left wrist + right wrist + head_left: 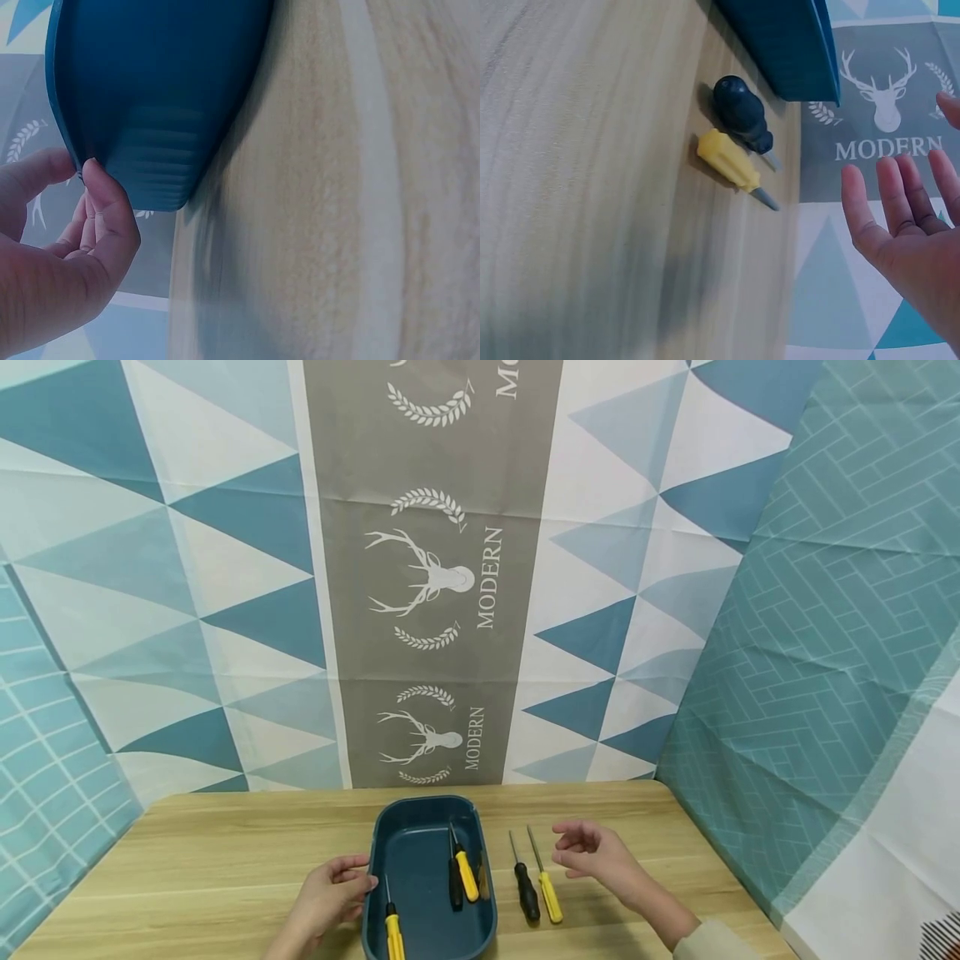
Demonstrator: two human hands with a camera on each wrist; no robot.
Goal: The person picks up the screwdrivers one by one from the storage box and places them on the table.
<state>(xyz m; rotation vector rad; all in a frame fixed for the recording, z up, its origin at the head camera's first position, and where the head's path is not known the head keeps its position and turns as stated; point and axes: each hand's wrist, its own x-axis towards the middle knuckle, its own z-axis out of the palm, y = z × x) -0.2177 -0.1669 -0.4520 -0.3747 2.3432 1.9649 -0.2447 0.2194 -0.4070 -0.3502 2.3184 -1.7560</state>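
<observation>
Blue tray (418,877), left rim pinched by the left hand (330,897), step judged as steadying; black-handled screwdriver (528,893) and yellow-handled screwdriver (551,897) on counter (247,852) just right; right hand (597,857) beside them, fingers apart, empty, next move seemingly calling for a leftward reach.

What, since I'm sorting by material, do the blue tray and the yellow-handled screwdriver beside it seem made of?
Blue tray: probably moulded plastic, satin, given its thin rim and ridged wall. Yellow-handled screwdriver: even-coloured handle, likely smooth plastic; thin grey shaft looks metal.
</observation>
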